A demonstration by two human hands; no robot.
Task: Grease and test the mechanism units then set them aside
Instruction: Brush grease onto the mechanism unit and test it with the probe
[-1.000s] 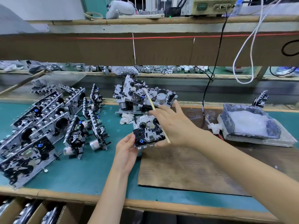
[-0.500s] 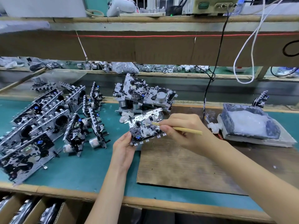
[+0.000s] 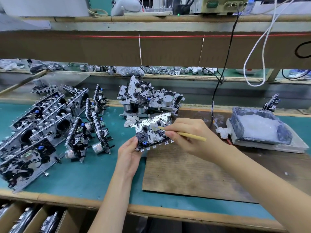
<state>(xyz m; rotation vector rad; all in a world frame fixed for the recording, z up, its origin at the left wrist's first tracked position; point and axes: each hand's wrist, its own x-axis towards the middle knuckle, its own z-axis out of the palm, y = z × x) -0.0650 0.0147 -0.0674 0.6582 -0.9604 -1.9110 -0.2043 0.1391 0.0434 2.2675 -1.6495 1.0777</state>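
Electronics assembly workshop, production-line bench. Evidence: long workbench (image 3: pixel 67 198), teal mat (image 3: pixel 94 179) with wooden edging; metal mechanism units (image 3: pixel 38 132) leaned in ranks at left; a further heap (image 3: pixel 148 98) of them at rear centre; worn cardboard work pad (image 3: pixel 185 174); tray of white grease (image 3: pixel 284 133) at right; upper shelf (image 3: pixel 151 19) bearing a bench instrument (image 3: pixel 223 5) with black and white cables (image 3: pixel 225 64) hanging down; small silver motors (image 3: pixel 195 70) loose along the back ledge; cardboard cartons (image 3: pixel 72 219) under the front edge.

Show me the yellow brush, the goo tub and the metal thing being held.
Thin yellow wooden brush (image 3: pixel 190 135): head view, handle.
Grey tub of white grease (image 3: pixel 265 140): head view, front wall.
Held silver-and-black metal mechanism unit (image 3: pixel 148 122): head view, upper plate.
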